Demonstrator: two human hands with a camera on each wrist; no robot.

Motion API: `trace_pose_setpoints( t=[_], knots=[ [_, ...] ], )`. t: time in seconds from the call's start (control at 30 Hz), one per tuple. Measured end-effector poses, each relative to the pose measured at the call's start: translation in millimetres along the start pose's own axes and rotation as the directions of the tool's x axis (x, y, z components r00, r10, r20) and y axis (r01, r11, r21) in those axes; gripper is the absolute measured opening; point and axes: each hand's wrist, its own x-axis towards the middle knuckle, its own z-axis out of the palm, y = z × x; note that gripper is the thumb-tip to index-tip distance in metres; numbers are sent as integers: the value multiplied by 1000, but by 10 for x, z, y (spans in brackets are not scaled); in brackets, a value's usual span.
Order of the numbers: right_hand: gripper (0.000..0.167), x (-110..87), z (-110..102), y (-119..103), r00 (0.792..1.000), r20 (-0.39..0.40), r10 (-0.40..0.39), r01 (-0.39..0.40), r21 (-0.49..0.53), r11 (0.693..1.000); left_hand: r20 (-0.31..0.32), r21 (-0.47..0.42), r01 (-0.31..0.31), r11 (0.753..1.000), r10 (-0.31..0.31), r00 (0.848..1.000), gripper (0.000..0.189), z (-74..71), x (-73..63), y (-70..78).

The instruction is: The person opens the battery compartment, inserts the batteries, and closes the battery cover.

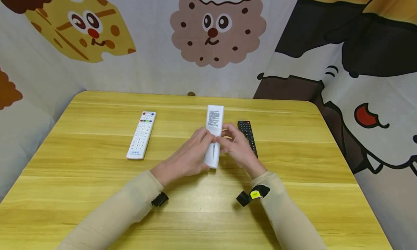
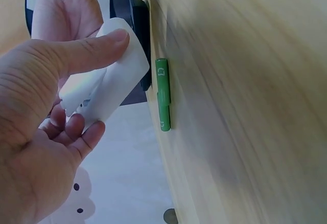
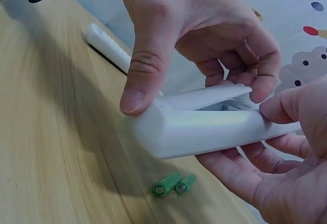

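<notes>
A white remote control [image 1: 215, 118] is held back side up, its printed label facing up. Its battery cover [image 3: 207, 97] sits tilted from the body, leaving a dark gap. My left hand [image 1: 190, 154] grips the remote, with the thumb on its near end and fingertips by the cover's raised edge. From the other side, my right hand [image 1: 239, 148] holds the body, thumb near the gap and fingers underneath. Two green batteries [image 2: 162, 83] lie side by side on the table below the remote; the hands hide them in the head view. The compartment's inside is mostly hidden.
Another white remote [image 1: 141, 136] lies buttons up on the left of the wooden table [image 1: 202, 214]. A black remote [image 1: 245, 128] lies just beyond the right hand, partly covered by it. A printed curtain [image 1: 146, 72] hangs behind the table.
</notes>
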Motion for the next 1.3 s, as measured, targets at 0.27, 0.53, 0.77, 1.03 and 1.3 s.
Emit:
trace_pose_setpoints(
  t=[0.27, 0.53, 0.77, 1.03, 1.3],
  knots=[
    [38, 0, -14, -12, 999, -36, 12, -13, -23, 1000, -27, -7, -26, 1000, 25, 999, 76, -27, -31, -23],
    [36, 10, -10, -1, 999, -53, 3, -3, -8, 1000, -76, -45, -35, 998, 31, 997, 72, -48, -68, -62],
    [35, 9, -1, 3, 998, -58, 5, -5, -11, 1000, -96, -50, -19, 999, 14, 995, 66, -45, -94, -91],
    [37, 11, 7, -5, 998, -65, 7, -7, -12, 1000, -123, -44, -10, 999, 5, 992, 66, -53, -120, -113],
    [38, -1, 5, -3, 997, -79, 4, -5, -18, 1000, -144, -24, 8, 1000, -11, 989, 66, -71, -146, -153]
  ],
)
